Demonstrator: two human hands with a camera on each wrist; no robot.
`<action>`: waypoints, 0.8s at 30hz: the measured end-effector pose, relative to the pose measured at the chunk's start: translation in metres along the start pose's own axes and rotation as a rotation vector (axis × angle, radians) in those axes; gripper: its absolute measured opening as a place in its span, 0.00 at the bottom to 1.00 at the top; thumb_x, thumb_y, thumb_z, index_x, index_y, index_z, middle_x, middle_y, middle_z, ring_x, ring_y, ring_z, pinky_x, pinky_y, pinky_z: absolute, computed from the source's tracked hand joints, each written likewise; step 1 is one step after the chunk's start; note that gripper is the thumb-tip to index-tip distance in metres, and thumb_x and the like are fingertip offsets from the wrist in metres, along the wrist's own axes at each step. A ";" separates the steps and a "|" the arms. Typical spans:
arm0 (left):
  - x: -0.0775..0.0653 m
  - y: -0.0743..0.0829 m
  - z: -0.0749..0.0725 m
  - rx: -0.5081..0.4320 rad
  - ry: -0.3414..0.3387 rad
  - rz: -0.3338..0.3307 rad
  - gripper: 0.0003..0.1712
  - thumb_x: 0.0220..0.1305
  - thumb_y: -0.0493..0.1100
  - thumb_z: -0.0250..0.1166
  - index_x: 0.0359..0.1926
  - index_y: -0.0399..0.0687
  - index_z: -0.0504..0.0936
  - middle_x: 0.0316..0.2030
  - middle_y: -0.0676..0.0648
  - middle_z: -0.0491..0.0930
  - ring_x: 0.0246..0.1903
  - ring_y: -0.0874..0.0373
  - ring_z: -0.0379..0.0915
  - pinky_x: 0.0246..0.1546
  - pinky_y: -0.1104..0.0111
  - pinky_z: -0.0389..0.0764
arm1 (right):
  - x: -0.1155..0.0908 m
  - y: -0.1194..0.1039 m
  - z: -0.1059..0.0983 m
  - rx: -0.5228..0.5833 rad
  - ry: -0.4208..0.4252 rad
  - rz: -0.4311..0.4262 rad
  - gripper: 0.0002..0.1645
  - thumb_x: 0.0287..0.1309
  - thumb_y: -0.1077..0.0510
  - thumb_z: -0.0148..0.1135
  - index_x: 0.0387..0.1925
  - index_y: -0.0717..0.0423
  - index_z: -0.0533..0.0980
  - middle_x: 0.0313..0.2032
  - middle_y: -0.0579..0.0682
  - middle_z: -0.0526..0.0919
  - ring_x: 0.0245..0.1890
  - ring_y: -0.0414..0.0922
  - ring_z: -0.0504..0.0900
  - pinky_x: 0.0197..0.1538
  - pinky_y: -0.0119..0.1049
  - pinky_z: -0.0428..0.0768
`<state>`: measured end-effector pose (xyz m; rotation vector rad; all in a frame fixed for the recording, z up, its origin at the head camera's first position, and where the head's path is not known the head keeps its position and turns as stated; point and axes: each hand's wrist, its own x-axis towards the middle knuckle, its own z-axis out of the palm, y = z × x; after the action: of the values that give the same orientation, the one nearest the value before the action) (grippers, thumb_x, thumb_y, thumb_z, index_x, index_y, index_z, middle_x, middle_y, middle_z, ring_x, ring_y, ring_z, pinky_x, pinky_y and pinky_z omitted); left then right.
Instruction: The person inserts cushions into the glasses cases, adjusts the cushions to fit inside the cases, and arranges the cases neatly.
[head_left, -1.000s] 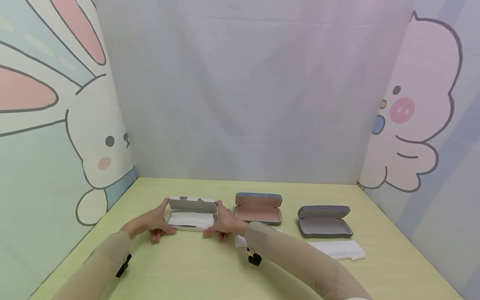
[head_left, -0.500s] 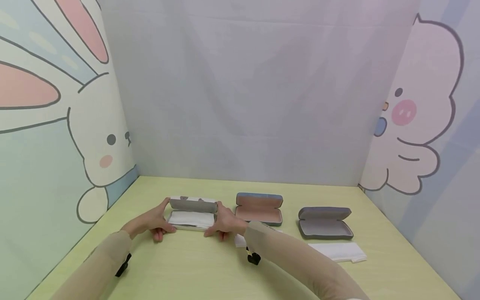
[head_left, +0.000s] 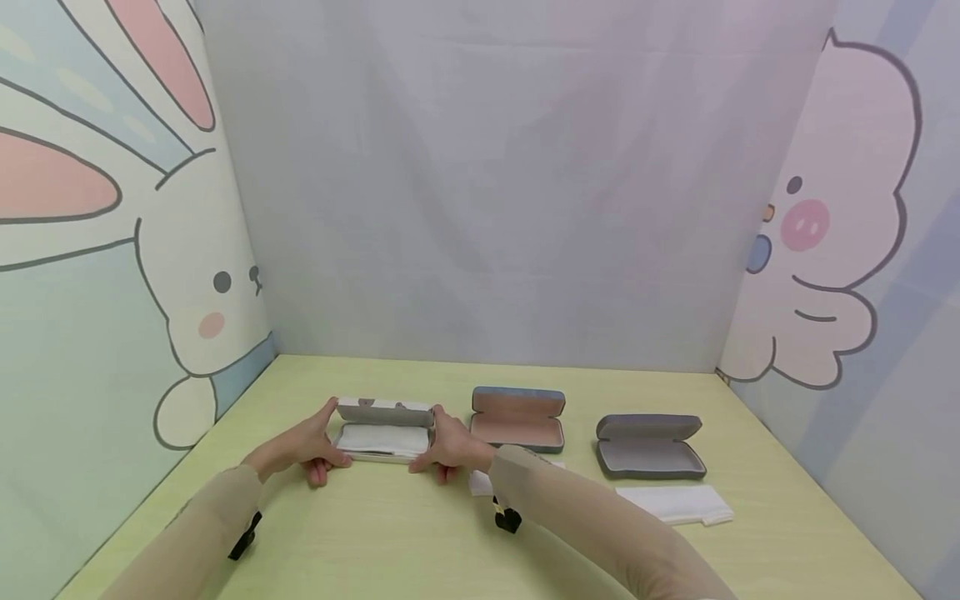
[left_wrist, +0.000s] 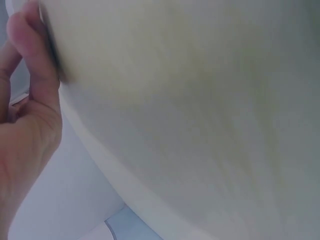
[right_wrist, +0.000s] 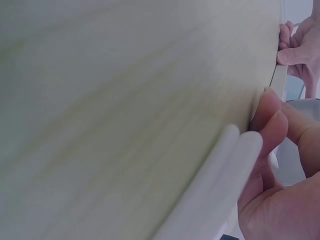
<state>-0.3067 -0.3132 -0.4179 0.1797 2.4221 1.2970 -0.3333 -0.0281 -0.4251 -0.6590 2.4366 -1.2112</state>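
Observation:
An open glasses case (head_left: 385, 412) with a patterned white lid and grey lining sits at the left of the table. A folded white cloth (head_left: 384, 439) lies inside it. My left hand (head_left: 307, 442) grips the case's left end, thumb at the front corner and a finger up at the lid. My right hand (head_left: 452, 442) holds the right end the same way. In the left wrist view, the left hand's (left_wrist: 30, 110) grasp is partly cut off. The right wrist view shows the right hand (right_wrist: 280, 175) low beside the tabletop, with a white folded cloth (right_wrist: 215, 185) near it.
A blue glasses case (head_left: 517, 429) with pink lining stands open right of my right hand. Farther right is an open dark grey case (head_left: 650, 454). White cloths lie before them, one partly under my right sleeve (head_left: 480, 483), another cloth (head_left: 678, 502) at right.
Both hands stay at the ends of the white-lidded glasses case. The head view shifts slightly; nothing else visibly moves.

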 end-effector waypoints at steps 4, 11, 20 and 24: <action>0.000 -0.001 0.001 -0.006 -0.007 0.012 0.72 0.58 0.42 0.70 0.70 0.44 0.13 0.15 0.48 0.78 0.10 0.62 0.73 0.17 0.68 0.82 | 0.001 0.002 0.001 0.005 0.002 -0.017 0.51 0.47 0.56 0.76 0.65 0.59 0.53 0.13 0.54 0.79 0.05 0.45 0.71 0.12 0.38 0.76; -0.001 0.001 0.002 0.003 0.006 0.019 0.71 0.58 0.42 0.70 0.71 0.45 0.13 0.14 0.48 0.77 0.10 0.61 0.73 0.15 0.68 0.82 | 0.002 0.005 0.001 0.018 -0.002 -0.035 0.48 0.47 0.57 0.76 0.62 0.58 0.55 0.13 0.53 0.78 0.05 0.44 0.71 0.12 0.36 0.76; -0.003 0.003 0.002 0.017 -0.005 0.043 0.63 0.57 0.42 0.71 0.71 0.48 0.26 0.14 0.48 0.76 0.09 0.61 0.73 0.14 0.67 0.81 | 0.003 0.006 0.001 0.018 -0.008 -0.047 0.42 0.48 0.57 0.75 0.56 0.58 0.57 0.12 0.53 0.77 0.05 0.44 0.71 0.11 0.36 0.74; -0.003 0.003 0.002 0.015 -0.010 0.060 0.55 0.58 0.41 0.70 0.67 0.49 0.34 0.14 0.48 0.76 0.09 0.60 0.73 0.14 0.67 0.81 | 0.002 0.005 0.001 0.028 -0.011 -0.041 0.46 0.48 0.57 0.75 0.61 0.57 0.55 0.13 0.54 0.78 0.05 0.45 0.71 0.10 0.36 0.74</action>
<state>-0.3034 -0.3113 -0.4159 0.2652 2.4357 1.3003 -0.3356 -0.0271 -0.4295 -0.7090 2.4037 -1.2524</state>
